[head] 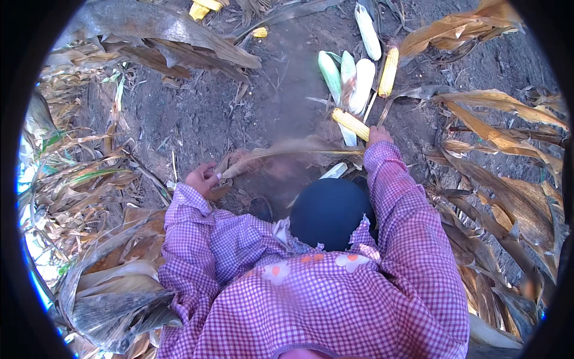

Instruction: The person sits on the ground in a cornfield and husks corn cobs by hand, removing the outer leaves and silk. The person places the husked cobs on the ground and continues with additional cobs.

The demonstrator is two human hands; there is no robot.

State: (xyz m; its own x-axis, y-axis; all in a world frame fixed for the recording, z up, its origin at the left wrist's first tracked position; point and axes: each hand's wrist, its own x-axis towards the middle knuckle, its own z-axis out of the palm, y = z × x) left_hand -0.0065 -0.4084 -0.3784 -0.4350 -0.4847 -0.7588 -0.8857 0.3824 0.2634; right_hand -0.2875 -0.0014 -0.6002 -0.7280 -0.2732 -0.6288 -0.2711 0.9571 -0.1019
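Note:
My right hand (pixel 380 134) grips one end of a husked yellow corn ear (pixel 350 124), which points up and left over the pile. Beneath and beyond it lie a green-husked ear (pixel 329 74), another partly green ear (pixel 348 74) and a pale-husked ear (pixel 362 85). On the left, my left hand (pixel 202 179) has its thumb and fingers apart, low over the soil. Its thumb is right beside the tip of a dry corn husk (pixel 240 165) with reddish silk. A long dry leaf (pixel 305 147) stretches from there toward my right hand.
Another bare yellow ear (pixel 389 72) and a pale-husked ear (pixel 367 33) lie farther out. More yellow ears (pixel 202 8) and a small corn piece (pixel 259 32) are at the top left. Dry stalks and leaves (pixel 502 121) crowd both sides. My dark-clothed knee (pixel 332 213) rises between my arms.

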